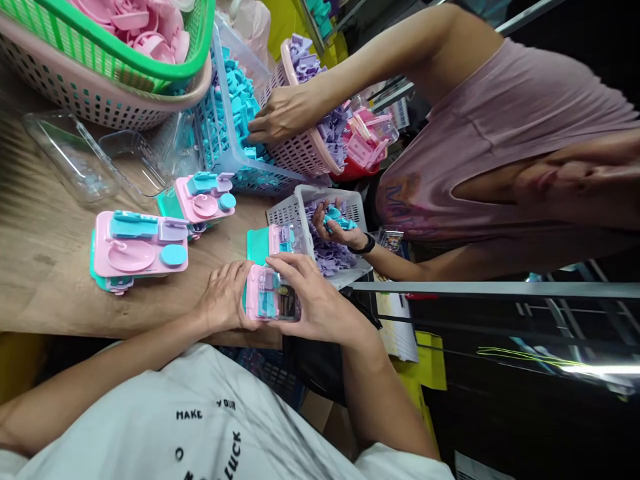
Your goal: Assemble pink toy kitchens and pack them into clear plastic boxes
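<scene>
Between my two hands is a small pink-and-teal toy kitchen [263,293] with blue pieces and a clear plastic cover [287,301] at its right end. My left hand [225,293] presses against its teal side. My right hand [315,300] curves around the covered end, thumb and fingers on opposite edges. Just beyond it lies another toy kitchen [259,247], teal and pink with a clear cover. To the left stand two uncovered toy kitchens, a nearer one [133,257] and a farther one [205,207], topped with pink, blue and purple parts.
Clear plastic covers [75,157] lie on the wooden table [45,293]. Behind are a green basket [200,40] of pink parts and a blue bin [230,157] of blue parts. A co-worker [480,147] reaches into that bin, another hand holding blue pieces over a white basket [357,200].
</scene>
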Available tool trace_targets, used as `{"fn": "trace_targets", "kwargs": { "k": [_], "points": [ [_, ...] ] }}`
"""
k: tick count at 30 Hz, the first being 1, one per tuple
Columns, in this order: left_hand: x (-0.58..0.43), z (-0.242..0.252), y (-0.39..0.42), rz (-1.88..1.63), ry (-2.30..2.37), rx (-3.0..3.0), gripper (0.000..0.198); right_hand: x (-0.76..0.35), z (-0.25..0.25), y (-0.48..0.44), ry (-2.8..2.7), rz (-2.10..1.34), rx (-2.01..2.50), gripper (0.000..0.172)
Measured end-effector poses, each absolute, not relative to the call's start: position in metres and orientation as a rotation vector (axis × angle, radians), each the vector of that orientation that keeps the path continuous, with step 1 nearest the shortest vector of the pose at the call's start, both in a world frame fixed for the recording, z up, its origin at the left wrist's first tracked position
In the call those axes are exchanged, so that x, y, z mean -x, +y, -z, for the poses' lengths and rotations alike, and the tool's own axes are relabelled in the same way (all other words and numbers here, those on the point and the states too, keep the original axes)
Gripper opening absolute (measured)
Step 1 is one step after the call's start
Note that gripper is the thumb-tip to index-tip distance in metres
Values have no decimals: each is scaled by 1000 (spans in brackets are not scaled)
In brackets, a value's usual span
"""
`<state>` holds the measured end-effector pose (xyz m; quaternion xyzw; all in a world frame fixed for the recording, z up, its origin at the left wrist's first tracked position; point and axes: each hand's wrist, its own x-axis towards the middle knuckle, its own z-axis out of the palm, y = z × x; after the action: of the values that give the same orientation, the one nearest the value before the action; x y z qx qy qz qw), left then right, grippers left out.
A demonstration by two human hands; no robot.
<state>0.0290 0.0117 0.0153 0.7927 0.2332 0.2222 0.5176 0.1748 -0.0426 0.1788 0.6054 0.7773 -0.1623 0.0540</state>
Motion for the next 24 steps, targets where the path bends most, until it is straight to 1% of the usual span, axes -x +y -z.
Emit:
{"fn": "trace_targets", "kwargs": {
  "k": [2, 6, 15, 19, 24],
  "points": [
    [-30, -16, 12, -513, 570, -1912, 97, -167, -173, -48, 2345, 385, -1870, 93],
    [-32, -15, 12, -499, 562, -1909, 99, -159, -164, -56, 2295, 313, -1891, 92],
    [-34, -8, 9, -526, 552, -1887, 99, -163, -162, -56, 2361, 362, -1848, 93],
    [-31, -13, 10, -525, 556, -1874, 93, -167, -159, -55, 2386, 423, -1851, 92],
    [-27, -22, 12, -475, 568, -1865, 86, -174, -154, -57, 2366, 479, -1862, 96]
  ]
}}
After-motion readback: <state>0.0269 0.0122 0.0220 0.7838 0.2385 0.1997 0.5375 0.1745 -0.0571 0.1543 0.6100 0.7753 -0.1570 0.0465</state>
